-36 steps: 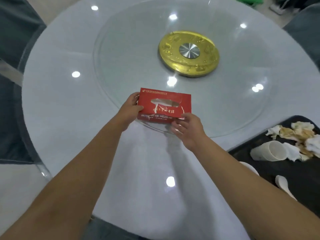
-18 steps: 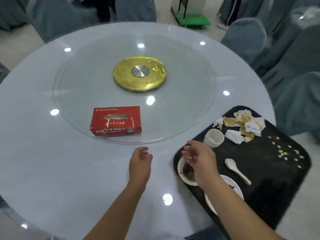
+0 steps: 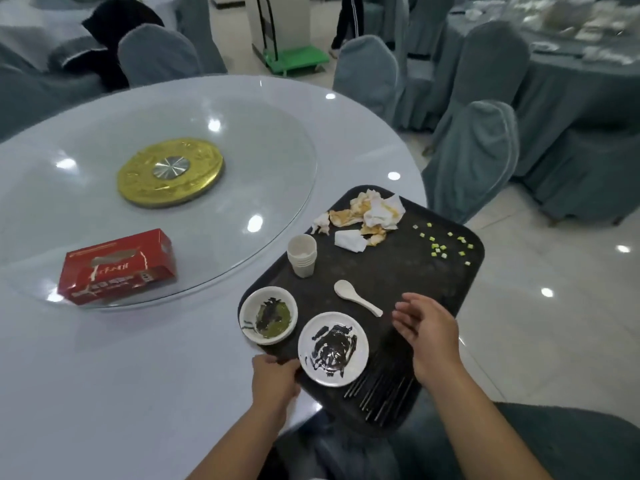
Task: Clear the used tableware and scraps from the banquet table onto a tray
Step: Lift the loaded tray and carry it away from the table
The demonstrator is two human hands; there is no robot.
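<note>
Left hand [image 3: 273, 379] grips the tray [image 3: 398, 271] by its near rim; right hand [image 3: 429, 327] hovers loose-fingered above its right side.

A banquet hall: round tables [image 3: 104, 341] with a glass turntable [image 3: 270, 168], ranks of cloth-covered chairs [image 3: 478, 157].

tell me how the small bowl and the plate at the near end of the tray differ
The bowl is smaller and deeper; the plate is wider and flatter. The bowl holds green and black leftovers; the plate has only black smears. The bowl sits at the tray's left edge; the plate sits to its right, next to the chopsticks. Both are white, round and dirty.
</note>
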